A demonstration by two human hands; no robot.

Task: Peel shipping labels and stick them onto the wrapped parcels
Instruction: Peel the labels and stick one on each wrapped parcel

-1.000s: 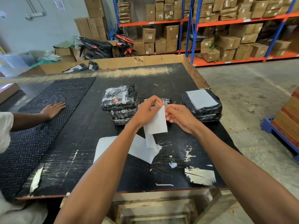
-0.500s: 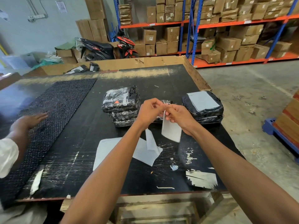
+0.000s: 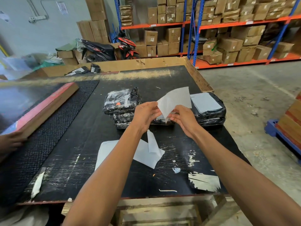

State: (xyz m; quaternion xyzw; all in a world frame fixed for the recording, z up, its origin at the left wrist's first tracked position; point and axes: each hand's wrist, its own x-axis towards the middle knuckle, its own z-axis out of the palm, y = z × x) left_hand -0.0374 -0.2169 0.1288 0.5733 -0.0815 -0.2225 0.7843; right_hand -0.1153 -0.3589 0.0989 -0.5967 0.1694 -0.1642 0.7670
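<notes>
label (image 3: 175, 99) – pinched, left hand (image 3: 145, 115), right hand (image 3: 183, 118)

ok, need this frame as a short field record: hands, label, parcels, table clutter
left hand: pinches the left edge of the shipping label
right hand: pinches the label's lower corner
shipping label: white sheet held up above the table, tilted
unlabelled parcels: stack in black wrap, left of the hands
labelled parcel: on a stack right of the hands, white label on top
backing sheets: white, loose on the black table
other person's hand: on a long cardboard box at left
</notes>
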